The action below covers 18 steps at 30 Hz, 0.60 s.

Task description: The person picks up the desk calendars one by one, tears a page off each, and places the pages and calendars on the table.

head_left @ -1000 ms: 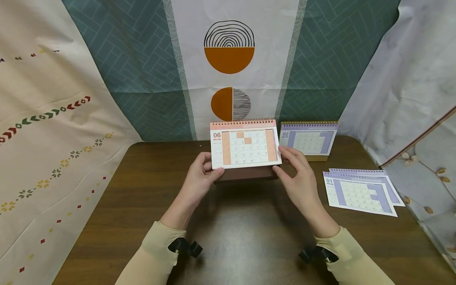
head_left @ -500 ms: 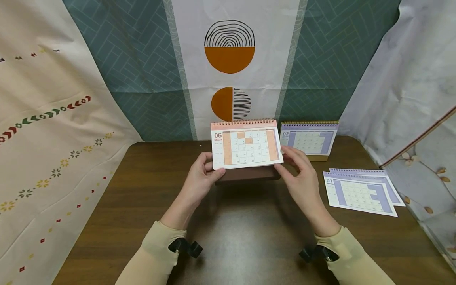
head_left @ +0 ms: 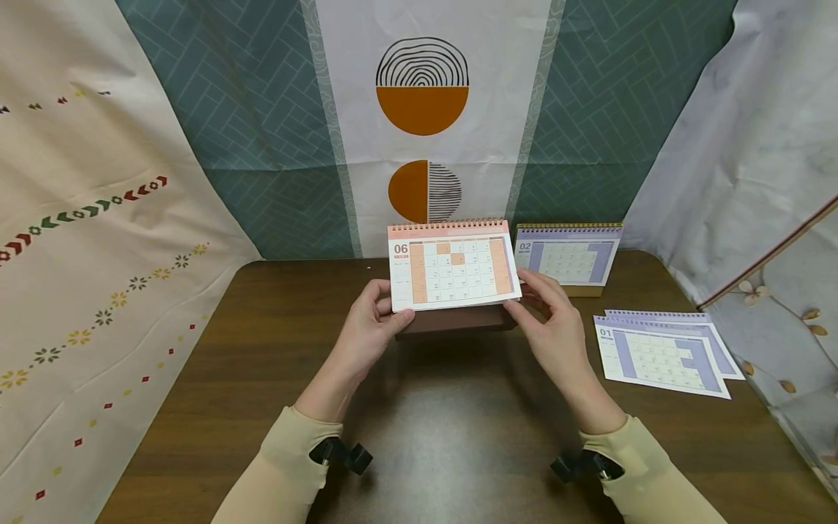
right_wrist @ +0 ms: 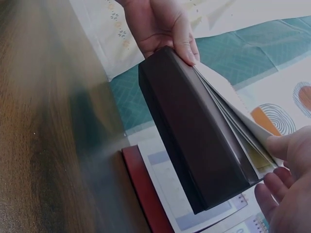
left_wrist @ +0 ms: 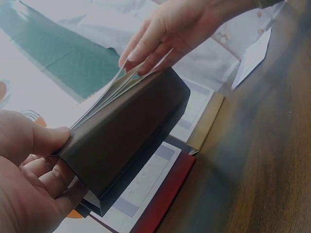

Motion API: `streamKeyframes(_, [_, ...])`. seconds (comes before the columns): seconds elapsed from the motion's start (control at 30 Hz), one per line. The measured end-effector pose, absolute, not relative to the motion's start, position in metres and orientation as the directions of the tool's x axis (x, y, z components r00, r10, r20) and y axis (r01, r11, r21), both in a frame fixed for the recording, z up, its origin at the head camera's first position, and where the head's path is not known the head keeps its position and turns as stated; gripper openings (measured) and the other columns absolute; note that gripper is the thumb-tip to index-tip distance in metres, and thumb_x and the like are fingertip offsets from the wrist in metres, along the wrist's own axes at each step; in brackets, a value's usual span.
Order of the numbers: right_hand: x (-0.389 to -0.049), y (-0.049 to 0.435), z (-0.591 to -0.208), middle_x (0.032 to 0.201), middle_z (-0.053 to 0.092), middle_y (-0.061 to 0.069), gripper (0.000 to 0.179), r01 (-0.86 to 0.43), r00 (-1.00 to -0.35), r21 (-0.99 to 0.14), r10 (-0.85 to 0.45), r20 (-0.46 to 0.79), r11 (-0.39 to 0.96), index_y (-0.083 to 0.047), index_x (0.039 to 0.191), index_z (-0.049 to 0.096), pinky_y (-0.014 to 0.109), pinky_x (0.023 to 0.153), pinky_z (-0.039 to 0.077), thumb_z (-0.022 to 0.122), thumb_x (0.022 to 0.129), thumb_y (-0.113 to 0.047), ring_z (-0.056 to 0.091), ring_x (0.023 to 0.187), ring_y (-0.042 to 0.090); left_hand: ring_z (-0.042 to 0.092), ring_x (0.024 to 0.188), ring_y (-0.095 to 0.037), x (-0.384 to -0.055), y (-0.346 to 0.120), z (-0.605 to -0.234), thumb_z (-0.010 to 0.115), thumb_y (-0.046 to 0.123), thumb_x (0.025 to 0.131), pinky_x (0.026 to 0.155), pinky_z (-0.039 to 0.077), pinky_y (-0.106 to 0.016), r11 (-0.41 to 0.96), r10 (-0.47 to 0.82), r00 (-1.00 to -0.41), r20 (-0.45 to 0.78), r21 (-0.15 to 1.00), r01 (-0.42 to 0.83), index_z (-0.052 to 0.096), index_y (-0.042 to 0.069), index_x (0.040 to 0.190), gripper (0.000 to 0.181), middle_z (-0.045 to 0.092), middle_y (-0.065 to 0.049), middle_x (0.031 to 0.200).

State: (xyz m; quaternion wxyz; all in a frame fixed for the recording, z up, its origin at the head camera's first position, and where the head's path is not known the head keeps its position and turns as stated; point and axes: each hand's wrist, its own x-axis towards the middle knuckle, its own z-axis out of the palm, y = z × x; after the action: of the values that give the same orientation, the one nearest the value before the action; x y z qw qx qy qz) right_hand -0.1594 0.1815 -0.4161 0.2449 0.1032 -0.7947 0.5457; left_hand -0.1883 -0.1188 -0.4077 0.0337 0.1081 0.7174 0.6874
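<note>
A spiral-bound desk calendar (head_left: 455, 268) with a dark brown stand (left_wrist: 126, 121) is held up over the table, its orange "06" page facing me. My left hand (head_left: 368, 320) grips its lower left corner, thumb over the page and fingers curled at the open end of the stand. At the lower right corner my right hand (head_left: 553, 320) pinches page edges between thumb and fingers. In the right wrist view several pages (right_wrist: 238, 126) fan apart from the stand at that corner. The metal coil runs along the top edge.
A purple "02" calendar (head_left: 566, 255) with a gold base stands at the back right. Two loose purple calendar sheets (head_left: 661, 356) overlap on the table's right side. A calendar with a red base (right_wrist: 141, 184) stands behind the held one, hidden in the head view. Patterned cloths hang around the table.
The right hand has shifted slightly right, and the pages' lower right corner has lifted away from the stand. The calendar has moved very slightly right; the left hand keeps its grip.
</note>
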Motion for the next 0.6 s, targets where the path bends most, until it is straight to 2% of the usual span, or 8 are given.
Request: streamKeyframes(0.6, [-0.1591, 0.1814, -0.4167, 0.146, 0.065, 0.005, 0.051, -0.412, -0.865, -0.839, 0.135, 0.483, 0.354, -0.007, 0.150, 0.068, 0.019, 0.103, 0.052, 0.082, 0.101, -0.005, 0.062, 0.121, 0.011, 0.075, 0.099, -0.023, -0.1878, -0.1177, -0.4085, 0.072, -0.009, 0.102, 0.081, 0.057, -0.027, 0.027, 0.213, -0.972, 0.102, 0.994, 0.110, 0.052, 0.000, 0.139, 0.043, 0.078, -0.022, 0.126])
